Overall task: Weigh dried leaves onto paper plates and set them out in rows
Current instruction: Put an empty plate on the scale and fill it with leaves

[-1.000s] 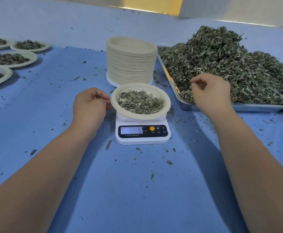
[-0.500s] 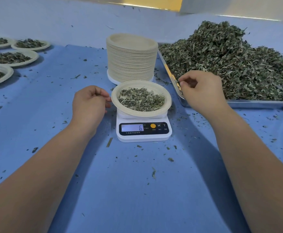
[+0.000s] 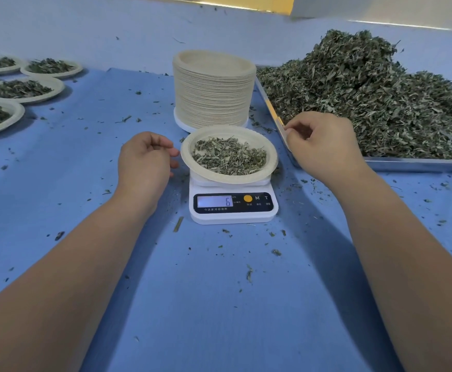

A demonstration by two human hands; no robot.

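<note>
Paper plate (image 3: 227,179) of dried leaves (image 3: 229,157) sits face-up on the scale (image 3: 233,208) in the middle of the counter (image 3: 219,304). It is round, so it has no long axis. The scale's length runs left to right, with its display toward the near edge. Left hand (image 3: 144,159) hangs loosely curled and empty just beside the rim, where a nudge could skew the reading or tip the overhanging plate. Right hand (image 3: 324,146) curls at the tray (image 3: 418,165) rim; whether it pinches leaves cannot be told.
</note>
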